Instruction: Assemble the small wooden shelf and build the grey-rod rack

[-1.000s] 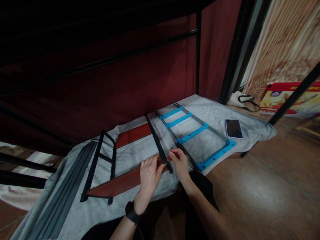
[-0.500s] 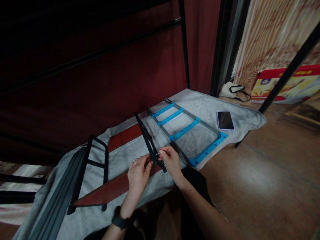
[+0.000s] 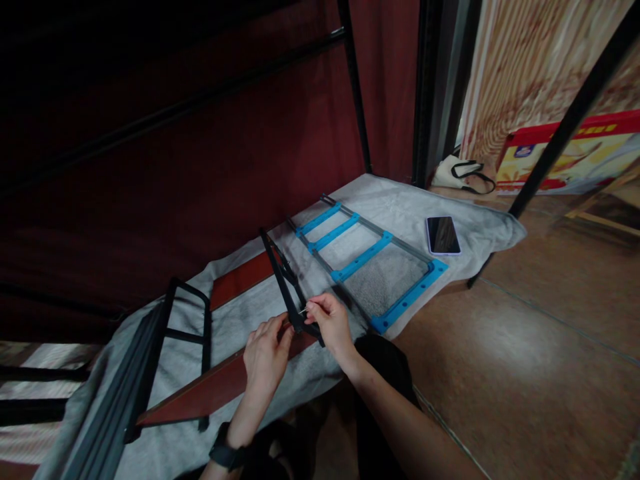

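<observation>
My left hand (image 3: 265, 353), with a dark watch on the wrist, has its fingers closed on the near brown board (image 3: 220, 385) where it meets a black frame (image 3: 281, 280). My right hand (image 3: 327, 325) pinches a thin shiny metal piece (image 3: 303, 311) against the frame's near corner; its exact kind is too small to make out. This frame stands tilted on edge at the right end of the boards. A second black frame (image 3: 187, 335) stands at their left end. The far brown board (image 3: 240, 279) runs parallel to the near one.
Everything lies on a grey cloth (image 3: 385, 190). To the right is a blue-and-grey ladder-like rack (image 3: 363, 257), then a phone (image 3: 443, 235). Long grey bars (image 3: 117, 393) lie at the left. A dark red curtain (image 3: 250, 160) hangs behind.
The whole view has shifted slightly, so the scene sits further left. Both hands stay at the same corner; the thin metal piece shows a little more clearly at my right fingertips.
</observation>
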`<state>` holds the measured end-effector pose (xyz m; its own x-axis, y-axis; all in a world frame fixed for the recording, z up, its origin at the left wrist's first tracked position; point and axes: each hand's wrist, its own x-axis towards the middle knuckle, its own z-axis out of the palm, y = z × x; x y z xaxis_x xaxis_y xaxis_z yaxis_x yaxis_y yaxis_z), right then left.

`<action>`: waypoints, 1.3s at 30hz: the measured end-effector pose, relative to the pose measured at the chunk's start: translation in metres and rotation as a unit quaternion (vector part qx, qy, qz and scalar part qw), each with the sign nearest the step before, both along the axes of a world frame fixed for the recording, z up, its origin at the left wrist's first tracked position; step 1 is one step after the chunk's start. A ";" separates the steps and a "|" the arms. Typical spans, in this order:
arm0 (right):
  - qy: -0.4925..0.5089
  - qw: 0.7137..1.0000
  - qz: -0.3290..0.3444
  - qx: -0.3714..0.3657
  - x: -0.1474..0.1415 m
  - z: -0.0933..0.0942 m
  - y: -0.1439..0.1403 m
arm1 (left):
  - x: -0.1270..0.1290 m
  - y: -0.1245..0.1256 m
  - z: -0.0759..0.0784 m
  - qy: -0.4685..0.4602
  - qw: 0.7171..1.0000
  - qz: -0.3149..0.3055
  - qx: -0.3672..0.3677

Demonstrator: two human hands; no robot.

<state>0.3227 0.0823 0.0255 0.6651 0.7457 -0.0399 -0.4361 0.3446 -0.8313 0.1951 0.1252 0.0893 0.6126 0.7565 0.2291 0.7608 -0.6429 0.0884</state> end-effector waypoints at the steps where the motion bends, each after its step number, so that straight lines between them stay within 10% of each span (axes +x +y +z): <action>1: -0.003 1.000 0.001 0.002 0.000 0.000 0.000 | 0.001 0.000 0.001 0.001 1.000 0.001 0.003; 39: -0.275 0.960 0.036 -0.037 0.001 -0.003 -0.013 | -0.005 -0.007 0.008 -0.073 0.992 -0.029 -0.103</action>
<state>0.3234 0.0689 0.0228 0.5473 0.7994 0.2478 0.0562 0.2603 -0.9639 0.1899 0.1179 0.0977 0.6283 0.7606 0.1636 0.6919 -0.6424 0.3295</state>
